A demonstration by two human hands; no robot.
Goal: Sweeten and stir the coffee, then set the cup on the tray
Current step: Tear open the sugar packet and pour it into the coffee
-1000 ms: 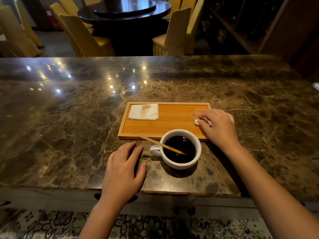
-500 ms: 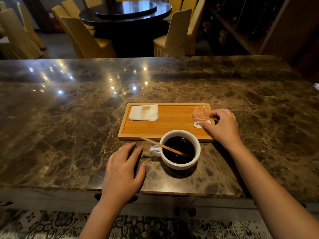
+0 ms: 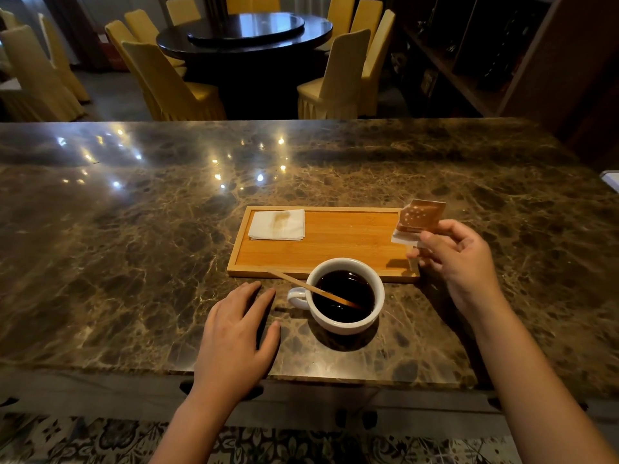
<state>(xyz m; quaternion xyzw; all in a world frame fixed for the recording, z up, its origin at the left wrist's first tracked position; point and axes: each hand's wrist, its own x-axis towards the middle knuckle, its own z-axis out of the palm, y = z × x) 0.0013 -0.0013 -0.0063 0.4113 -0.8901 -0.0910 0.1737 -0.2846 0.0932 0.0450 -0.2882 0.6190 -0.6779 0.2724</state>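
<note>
Now right hand (image 3: 459, 262) pinches sugar packet (image 3: 420, 221) above tray (image 3: 321, 262).

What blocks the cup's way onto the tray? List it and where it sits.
Nothing visible blocks it. The cup stands on the counter against the tray's near edge, and the tray's middle is bare. The napkin lies in its far-left corner; the right hand holds the sugar packet above its right end.

Folded white napkin (image 3: 277, 225) stained brown, lying on a marble counter (image 3: 134, 246); beyond the counter, round dark table (image 3: 244, 36) ringed by yellow-covered chairs (image 3: 174, 85); wooden shelving (image 3: 485, 61) right of that table
</note>
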